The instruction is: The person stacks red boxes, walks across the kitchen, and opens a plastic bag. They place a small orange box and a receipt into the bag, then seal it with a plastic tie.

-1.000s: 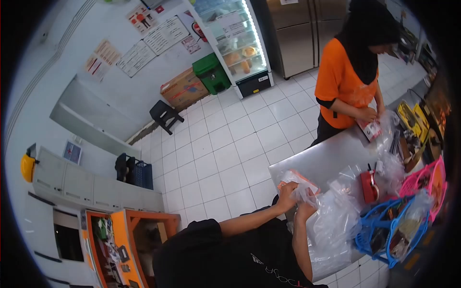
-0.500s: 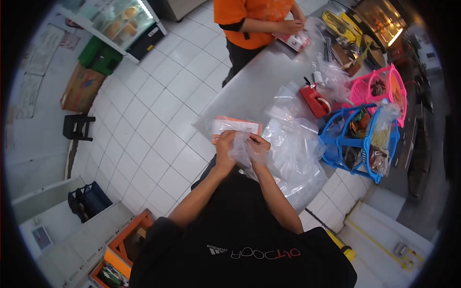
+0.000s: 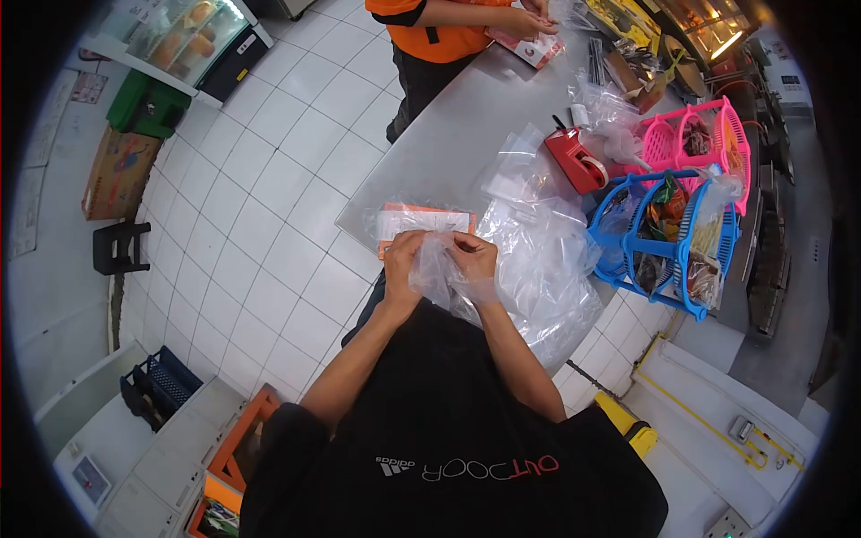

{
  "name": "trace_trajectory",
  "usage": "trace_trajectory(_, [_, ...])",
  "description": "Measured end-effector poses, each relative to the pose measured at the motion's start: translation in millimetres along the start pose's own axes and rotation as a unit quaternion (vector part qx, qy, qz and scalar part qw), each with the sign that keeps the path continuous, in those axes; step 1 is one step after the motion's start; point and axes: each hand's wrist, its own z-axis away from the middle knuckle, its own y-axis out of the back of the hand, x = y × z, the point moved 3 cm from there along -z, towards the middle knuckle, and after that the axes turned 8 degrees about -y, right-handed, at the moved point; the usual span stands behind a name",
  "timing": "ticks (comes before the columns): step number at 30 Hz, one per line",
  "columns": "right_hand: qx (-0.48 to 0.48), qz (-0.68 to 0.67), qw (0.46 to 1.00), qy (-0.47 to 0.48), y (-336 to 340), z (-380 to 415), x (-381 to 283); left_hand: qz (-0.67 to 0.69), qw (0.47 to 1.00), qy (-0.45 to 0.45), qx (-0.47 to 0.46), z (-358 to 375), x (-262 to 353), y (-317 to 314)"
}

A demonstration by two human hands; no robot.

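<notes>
Between my two hands a thin clear plastic bag (image 3: pixel 433 269) is bunched up. My left hand (image 3: pixel 403 262) pinches its left side with curled fingers. On the other side my right hand (image 3: pixel 475 258) has its fingers closed on the plastic, some of which drapes over the wrist. Just beyond both hands, an orange-and-white packet (image 3: pixel 426 221) under clear film lies at the table's edge. Right of my right hand, several clear plastic bags (image 3: pixel 529 260) are spread flat in a loose pile. My fingertips are partly hidden by folds of plastic.
The metal table (image 3: pixel 448 143) carries a red tape dispenser (image 3: pixel 574 163), a blue basket rack (image 3: pixel 641 240) and a pink basket (image 3: pixel 659 143) with small packets. Across it stands a co-worker in an orange shirt (image 3: pixel 439 40), hands over a red-and-white packet (image 3: pixel 529 49).
The whole view has shifted, so most things sit further left and up. My hands still hold the plastic bag, which looks a little more spread. The co-worker's hands have moved slightly off their packet.
</notes>
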Motion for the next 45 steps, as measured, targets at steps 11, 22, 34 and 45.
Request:
trace_trajectory(11, [-0.083, 0.069, 0.987, -0.122, 15.1, -24.4, -5.4, 0.021, 0.999, -0.039, -0.018, -7.4, 5.1, 8.0])
trace_trajectory(22, [-0.052, 0.0, 0.997, -0.063, 1.1, -3.6, -11.0, 0.018, 0.999, 0.012, 0.035, 11.6, -18.7, -1.9])
trace_trajectory(34, [0.047, -0.105, 0.993, -0.012, -13.7, 16.0, -10.2, 0.025, 0.999, -0.004, 0.037, 2.3, -2.7, 0.9])
trace_trajectory(45, [0.032, -0.111, 0.993, -0.019, -9.7, 12.5, 0.6, -0.001, 1.0, -0.017, 0.001, 1.4, -4.3, 0.8])
